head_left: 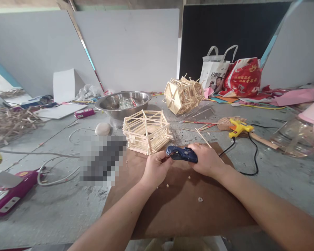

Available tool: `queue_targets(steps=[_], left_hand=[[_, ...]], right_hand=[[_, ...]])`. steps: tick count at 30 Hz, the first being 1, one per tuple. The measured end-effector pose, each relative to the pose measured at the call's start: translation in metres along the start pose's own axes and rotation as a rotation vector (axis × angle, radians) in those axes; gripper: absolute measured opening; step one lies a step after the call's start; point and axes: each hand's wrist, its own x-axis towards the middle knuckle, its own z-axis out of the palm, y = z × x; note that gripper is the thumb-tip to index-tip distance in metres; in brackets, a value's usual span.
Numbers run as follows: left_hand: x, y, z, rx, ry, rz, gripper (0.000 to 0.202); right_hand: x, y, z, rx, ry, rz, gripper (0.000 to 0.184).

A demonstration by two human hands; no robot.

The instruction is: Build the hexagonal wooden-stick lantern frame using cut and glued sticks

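Note:
My right hand [205, 158] is closed round a dark blue hand tool [184, 154] that looks like a pair of cutters. Its head points left. Against that end my left hand [157, 169] is closed in a pinch; what lies between its fingertips is too small to make out. A thin wooden stick [202, 136] slants past my right hand. Just beyond my left hand stands a hexagonal frame of thin wooden sticks [147, 132], partly on the brown board [178, 216]. Small pale offcuts [200, 199] lie on the board below my hands.
Behind stand a steel bowl [104, 106] and a larger stick lantern [176, 96]. A yellow glue gun [239, 128] with a black cord lies right, near a clear jug [290, 136]. Left are a purple power strip [13, 195], white cables, a blurred-out patch and a stick pile [13, 111].

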Motion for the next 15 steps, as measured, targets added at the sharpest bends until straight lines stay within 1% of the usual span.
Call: queue_targets(steps=[6, 15], left_hand=[[-0.0014, 0.0025, 0.0008, -0.003, 0.01, -0.021, 0.017], [-0.001, -0.0004, 0.0016, -0.053, -0.008, -0.026, 0.011]], right_hand=[[-0.0004, -0.0017, -0.002, -0.049, -0.001, 0.03, 0.021], [-0.0005, -0.005, -0.0016, -0.09, -0.015, 0.099, 0.017]])
